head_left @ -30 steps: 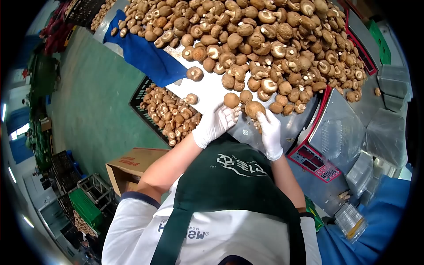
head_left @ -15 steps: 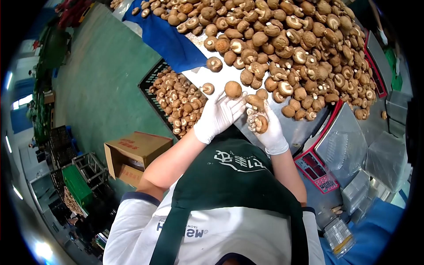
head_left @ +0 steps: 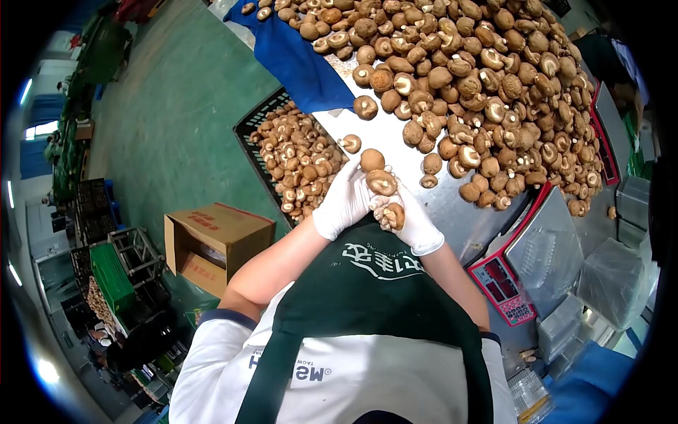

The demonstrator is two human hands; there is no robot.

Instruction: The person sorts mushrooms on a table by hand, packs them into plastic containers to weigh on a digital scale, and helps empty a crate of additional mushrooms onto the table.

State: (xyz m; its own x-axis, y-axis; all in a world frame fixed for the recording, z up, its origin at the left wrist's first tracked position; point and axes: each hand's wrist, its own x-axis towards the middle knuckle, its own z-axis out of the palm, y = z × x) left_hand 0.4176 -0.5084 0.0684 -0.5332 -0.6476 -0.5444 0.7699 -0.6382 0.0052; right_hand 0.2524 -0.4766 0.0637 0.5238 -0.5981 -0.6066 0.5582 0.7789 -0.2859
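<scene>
My left hand (head_left: 344, 203), in a white glove, holds a round brown shiitake mushroom (head_left: 372, 160) near its fingertips. Close against it, my gloved right hand (head_left: 418, 220) grips a shiitake with its gills showing (head_left: 382, 183). More shiitakes (head_left: 393, 215) are bunched in the curled fingers of the right hand. Both hands meet in front of the green apron, and some fingers are hidden behind the mushrooms. Just beyond the left hand, a single shiitake (head_left: 350, 143) lies at the edge of the white table surface (head_left: 374, 134).
A large shiitake heap (head_left: 487, 92) covers the table. Left of it stands a black crate (head_left: 248, 141) filled with mushrooms. A red-edged scale (head_left: 503, 286) and clear plastic trays (head_left: 561, 328) are at right. An open cardboard box (head_left: 233, 237) sits lower left; a blue cloth (head_left: 296, 63) drapes over the table edge.
My hands have come together. The right hand has moved left, bringing its gilled mushroom beside the one in the left hand. The view has shifted slightly.
</scene>
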